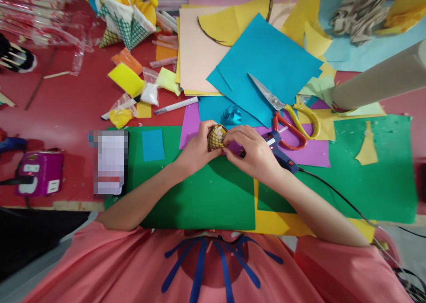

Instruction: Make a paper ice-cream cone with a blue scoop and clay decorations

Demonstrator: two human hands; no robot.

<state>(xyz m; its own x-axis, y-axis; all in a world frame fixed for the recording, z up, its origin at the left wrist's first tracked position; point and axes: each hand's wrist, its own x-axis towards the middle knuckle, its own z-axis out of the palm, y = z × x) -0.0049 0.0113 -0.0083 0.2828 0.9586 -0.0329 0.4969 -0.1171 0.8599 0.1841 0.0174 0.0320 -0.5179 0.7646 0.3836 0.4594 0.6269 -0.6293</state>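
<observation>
A small cone-shaped piece (pixel 214 140) with a yellow and dark checked pattern is held above the green sheet (pixel 199 201). My left hand (pixel 196 148) is wrapped round its left side. With bent fingers, my right hand (pixel 255 154) pinches its right edge; the fingertips partly hide that edge. Pale, crumpled-looking material shows inside the cone. Under and beside my right hand lies a dark blue glue gun (pixel 282 158), partly covered, with its cord trailing right. Scissors (pixel 274 102) with red and yellow handles rest just beyond. A curled blue paper piece (pixel 232 115) sits behind the cone.
Blue sheets (pixel 262 59) overlap a paper stack at the back. A thick pale tube (pixel 382 76) juts in from the right. Left are a blurred-out phone (pixel 111 161), a purple box (pixel 41 174), a marker (pixel 177 105) and a yellow packet (pixel 125 80). A checked cloth bundle (pixel 128 23) stands behind.
</observation>
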